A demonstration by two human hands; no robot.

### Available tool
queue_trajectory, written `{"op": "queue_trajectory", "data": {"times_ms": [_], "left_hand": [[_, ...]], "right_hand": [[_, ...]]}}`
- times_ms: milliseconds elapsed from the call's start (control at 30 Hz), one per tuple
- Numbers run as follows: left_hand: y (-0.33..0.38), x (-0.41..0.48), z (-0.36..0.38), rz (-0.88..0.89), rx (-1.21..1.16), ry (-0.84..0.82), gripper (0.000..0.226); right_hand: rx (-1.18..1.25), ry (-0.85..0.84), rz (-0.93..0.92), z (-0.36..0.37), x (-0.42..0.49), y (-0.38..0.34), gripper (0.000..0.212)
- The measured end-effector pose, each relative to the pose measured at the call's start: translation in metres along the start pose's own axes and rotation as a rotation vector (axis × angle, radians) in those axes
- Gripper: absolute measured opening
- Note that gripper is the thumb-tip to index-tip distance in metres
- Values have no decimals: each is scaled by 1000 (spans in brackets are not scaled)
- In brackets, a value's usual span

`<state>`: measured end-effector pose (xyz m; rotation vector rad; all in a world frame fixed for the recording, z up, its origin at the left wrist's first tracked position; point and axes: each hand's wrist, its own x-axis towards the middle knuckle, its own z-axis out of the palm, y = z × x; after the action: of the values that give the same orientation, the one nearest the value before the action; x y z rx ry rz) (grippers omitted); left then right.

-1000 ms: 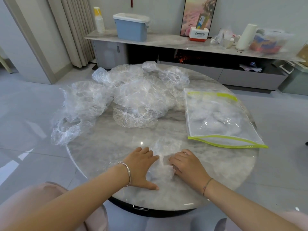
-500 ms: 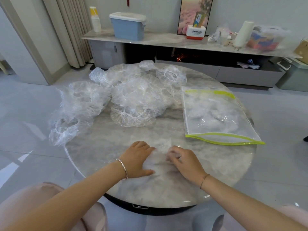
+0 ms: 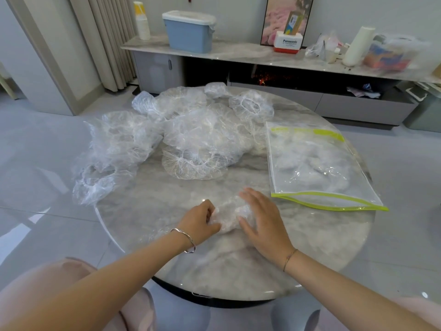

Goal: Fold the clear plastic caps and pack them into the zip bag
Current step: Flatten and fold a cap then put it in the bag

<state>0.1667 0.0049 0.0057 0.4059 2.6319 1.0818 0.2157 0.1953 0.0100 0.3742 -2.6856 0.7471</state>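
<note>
Just one cap [image 3: 232, 217] between two hands [image 3: 198, 222] [image 3: 263, 223]

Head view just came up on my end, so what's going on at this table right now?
A person is folding one clear plastic cap on the round marble table. The left hand grips its bunched left side, and the right hand presses on its right side with straight fingers. A heap of unfolded caps lies further back. The zip bag lies flat to the right with some caps already inside.
</note>
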Motion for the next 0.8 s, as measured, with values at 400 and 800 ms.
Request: {"op": "queue_trajectory", "data": {"times_ms": [400,800], "left_hand": [[-11,-4,-4,545,653,-35,46],[10,-19,-6,381,648,-233,94]], "right_hand": [[-222,-490,-61,17,-12,15,82],[-138,-247,-267,-2,-19,7,56]]}}
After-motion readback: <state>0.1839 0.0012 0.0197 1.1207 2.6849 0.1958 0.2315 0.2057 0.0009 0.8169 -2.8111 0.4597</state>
